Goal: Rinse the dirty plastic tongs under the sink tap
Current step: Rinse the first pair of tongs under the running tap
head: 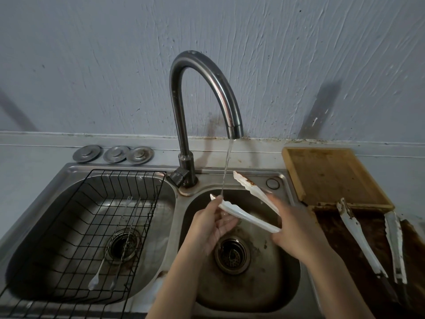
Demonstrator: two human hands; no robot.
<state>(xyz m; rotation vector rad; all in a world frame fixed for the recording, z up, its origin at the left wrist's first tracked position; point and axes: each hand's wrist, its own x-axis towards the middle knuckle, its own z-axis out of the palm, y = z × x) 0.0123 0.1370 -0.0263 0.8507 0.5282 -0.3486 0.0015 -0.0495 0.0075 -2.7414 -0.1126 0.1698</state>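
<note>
White plastic tongs (247, 217) are held spread open over the right sink basin (271, 272). My right hand (296, 229) grips their hinge end. My left hand (212, 224) pinches the tip of the lower arm, thumb on top. A thin stream of water (226, 166) falls from the curved steel tap (202, 107) onto that lower arm near my thumb. The upper arm (246, 181) points toward the tap and carries a brown stain near its tip.
The left basin holds a black wire rack (96, 226) with a long spoon and fork inside. Three metal plugs (112, 153) lie behind it. To the right sit a wooden cutting board (328, 173) and a dirty brown tray (377, 240) with another pair of stained white tongs (358, 238).
</note>
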